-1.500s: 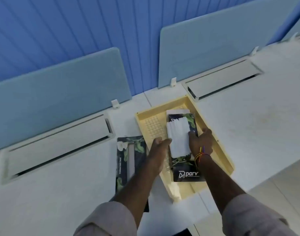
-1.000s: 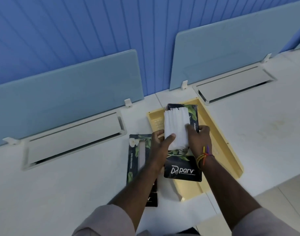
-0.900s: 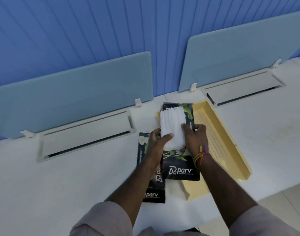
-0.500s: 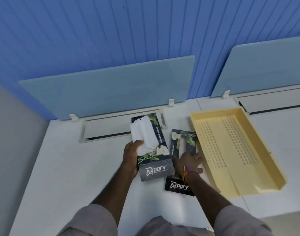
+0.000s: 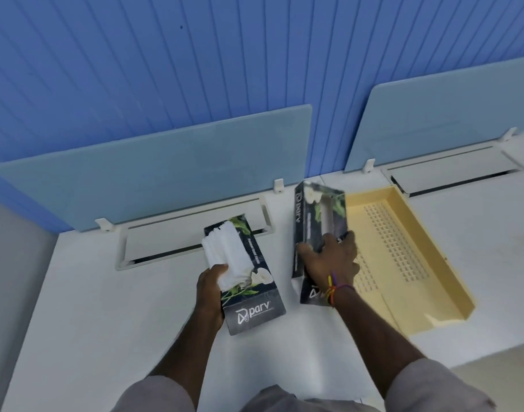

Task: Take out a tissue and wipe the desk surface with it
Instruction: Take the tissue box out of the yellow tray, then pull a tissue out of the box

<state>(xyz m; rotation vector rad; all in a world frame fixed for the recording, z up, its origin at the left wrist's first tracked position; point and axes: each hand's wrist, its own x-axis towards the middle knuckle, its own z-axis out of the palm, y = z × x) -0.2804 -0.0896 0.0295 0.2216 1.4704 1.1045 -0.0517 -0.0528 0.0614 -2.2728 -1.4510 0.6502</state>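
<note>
Since half a second ago the right hand [image 5: 329, 260] has lifted the second tissue box [image 5: 318, 233] off the bench [image 5: 100, 322]; that box then lay flat beside the tray and now stands tilted, its far end raised toward 12 o'clock. The open tissue box [image 5: 248, 281] in the left hand [image 5: 210, 289] has kept its place.

Head view: the left hand's fingers are closed around the near left edge of the open tissue box, thumb pressed on the wad of white tissues [image 5: 228, 257] that sticks out of its top. This box sits just left of centre, its "parv" end pointing to 6 o'clock; whether it rests on the bench or is held just above cannot be told. At 3 o'clock from it, the right hand's fingers grip the second tissue box across its middle. A coloured thread band [image 5: 333, 288] circles that wrist. The yellow tray [image 5: 433, 304] lies at 3 o'clock from the right hand, just beside the raised box. Pale blue divider panels [image 5: 153, 179] stand along the bench's far edge at 12 o'clock, with a cable flap [image 5: 195, 233] before them.
</note>
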